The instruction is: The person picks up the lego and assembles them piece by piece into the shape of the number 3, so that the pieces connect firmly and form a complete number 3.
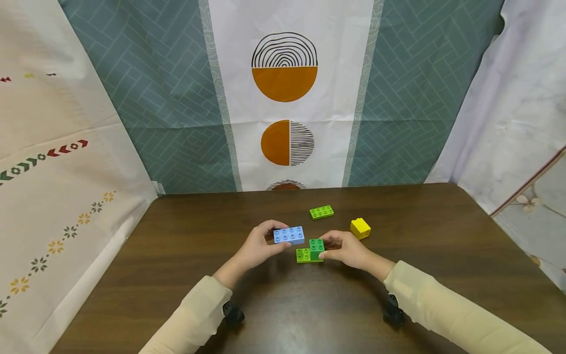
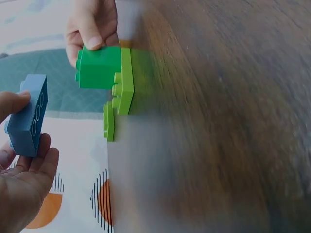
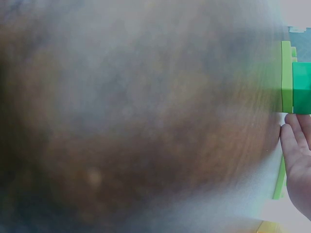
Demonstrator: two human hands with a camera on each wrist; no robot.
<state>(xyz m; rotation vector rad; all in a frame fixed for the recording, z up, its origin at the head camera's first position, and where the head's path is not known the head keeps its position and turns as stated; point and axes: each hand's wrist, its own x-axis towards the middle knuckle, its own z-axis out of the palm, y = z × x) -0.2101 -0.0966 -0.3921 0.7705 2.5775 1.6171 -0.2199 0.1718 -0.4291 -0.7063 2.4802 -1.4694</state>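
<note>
Closest are the two pale sleeves (image 1: pixel 190 314), one on each arm, with a small black thing (image 1: pixel 233 313) at the left wrist and another at the right. Just past them, in the middle of the brown worktop (image 1: pixel 292 305), lies a thin light green plate (image 1: pixel 302 255) with its bumps up. A green brick (image 1: pixel 316 249) sits on its right end, so the bumps on the left end are bare. I can't tell if the green brick is pushed all the way down. The right hand (image 1: pixel 347 250) pinches this brick from the right side, thumb near and fingers far, maybe to keep it and the plate from sliding. The left hand (image 1: pixel 261 245) is bent round the left end of a blue brick (image 1: pixel 289 235), thumb on the near side and fingers on the far side. It holds the brick up off the worktop, bumps on top. Gripping the sides like this seems to keep the hollow bottom free, and the left wrist view shows its rings uncovered. A little farther off, past the right hand, a yellow brick (image 1: pixel 360 228) rests alone. Farther still is another light green plate (image 1: pixel 322 212), which nobody is touching. At the very back hangs a cloth (image 1: pixel 336 73) with orange circles.
</note>
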